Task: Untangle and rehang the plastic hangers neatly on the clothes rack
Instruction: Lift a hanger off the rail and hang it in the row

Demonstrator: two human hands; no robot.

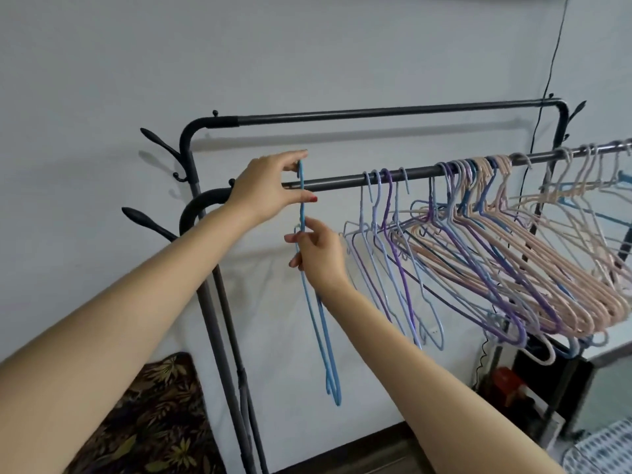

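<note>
A thin blue plastic hanger (323, 330) hangs edge-on near the left end of the front rail (345, 182) of the dark clothes rack. My left hand (270, 188) pinches its hook at the level of the rail. My right hand (319, 254) grips the same hanger just below, at its neck. To the right, several lilac and purple hangers (393, 254) hang spaced apart on the rail. Farther right a dense bunch of pink, blue and purple hangers (513, 268) slants together, overlapping.
The rack's back rail (376, 114) runs higher behind, with branch-like pegs (160, 140) on its left post. A black cable (547, 80) runs down the wall. A floral mat (154, 422) lies at lower left; a red object (508, 384) and boxes sit at lower right.
</note>
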